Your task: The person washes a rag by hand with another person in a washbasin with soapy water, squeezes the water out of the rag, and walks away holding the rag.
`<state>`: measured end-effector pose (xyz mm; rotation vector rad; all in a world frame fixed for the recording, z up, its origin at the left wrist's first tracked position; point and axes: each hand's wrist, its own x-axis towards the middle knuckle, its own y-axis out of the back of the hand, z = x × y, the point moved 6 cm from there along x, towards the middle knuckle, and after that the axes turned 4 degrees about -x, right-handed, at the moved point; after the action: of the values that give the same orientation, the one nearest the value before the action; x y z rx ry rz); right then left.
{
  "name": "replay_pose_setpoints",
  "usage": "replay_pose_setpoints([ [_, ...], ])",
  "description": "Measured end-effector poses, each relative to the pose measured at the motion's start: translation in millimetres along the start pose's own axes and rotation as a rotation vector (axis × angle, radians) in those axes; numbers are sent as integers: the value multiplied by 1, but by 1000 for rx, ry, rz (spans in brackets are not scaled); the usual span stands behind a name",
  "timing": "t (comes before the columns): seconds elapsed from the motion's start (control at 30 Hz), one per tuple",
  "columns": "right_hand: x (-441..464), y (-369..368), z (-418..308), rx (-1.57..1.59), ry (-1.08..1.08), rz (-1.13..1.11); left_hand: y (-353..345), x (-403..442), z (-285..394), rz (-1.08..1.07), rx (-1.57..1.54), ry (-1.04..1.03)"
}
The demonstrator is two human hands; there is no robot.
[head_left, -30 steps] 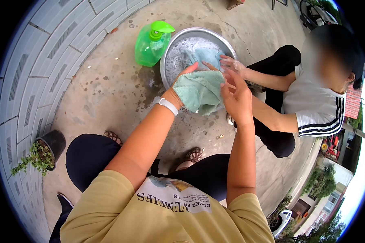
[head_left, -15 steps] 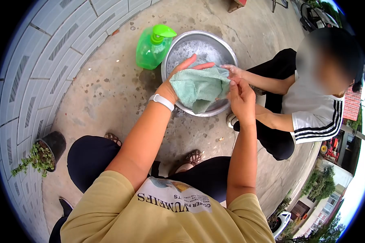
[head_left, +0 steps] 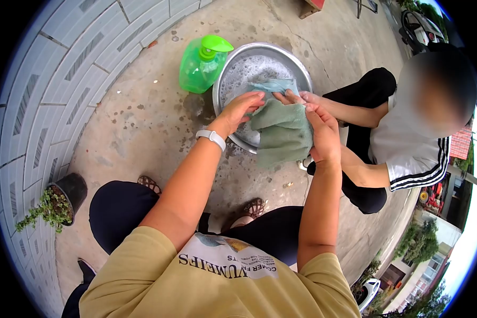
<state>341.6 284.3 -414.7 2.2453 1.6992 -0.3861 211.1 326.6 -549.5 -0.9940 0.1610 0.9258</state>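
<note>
A pale green towel [head_left: 283, 132] hangs spread out over the near side of a metal basin [head_left: 305, 66]. My left hand [head_left: 238, 112] has its fingers closed at the towel's upper left corner. At the upper right corner, my right hand [head_left: 324, 132] pinches the edge between thumb and fingers. Behind the towel, a co-worker's hands [head_left: 292, 97] are at a light blue cloth [head_left: 275, 86] over the basin; the green towel partly hides them. Soapy water [head_left: 254, 66] with white foam fills the basin.
A green pump bottle [head_left: 199, 69] stands against the basin's left side. The co-worker [head_left: 403, 127] crouches on the right. A potted plant [head_left: 63, 199] sits by the tiled wall [head_left: 53, 95] on the left. Wet spots mark the concrete ground [head_left: 138, 116].
The green towel has gone from bunched over my left palm to hanging open between my hands. My left fingers have curled in from outstretched. More of the blue cloth now shows.
</note>
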Motion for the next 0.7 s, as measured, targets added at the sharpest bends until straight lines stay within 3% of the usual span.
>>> replay_pose_setpoints([
  [0.07, 3, 4, 4, -166, 33, 14, -11, -1, -4, -84, 121, -24],
  [0.13, -10, -13, -12, -625, 156, -45, -14, 3, -10, -88, 125, -93],
  [0.2, -26, -32, -29, -659, 207, -52, -11, 20, -31, -156, 193, -104],
  [0.23, -36, -43, -44, -656, 405, -93, -6, 26, -41, -140, 196, -106],
  [0.27, -51, -53, -60, -647, 604, -131, 1, 32, -50, -62, 406, -136],
  [0.3, -69, -65, -73, -467, 576, -274, 7, 34, -53, 16, 614, -162],
  [0.4, -127, -96, -108, 100, 546, -734, 14, 27, -53, 190, 823, -135],
  [0.5, -162, -116, -134, 283, 736, -1129, 16, 28, -54, 213, 756, -104],
  [0.7, -177, -115, -130, 442, 655, -1334, 25, 33, -49, 340, 610, -164],
])
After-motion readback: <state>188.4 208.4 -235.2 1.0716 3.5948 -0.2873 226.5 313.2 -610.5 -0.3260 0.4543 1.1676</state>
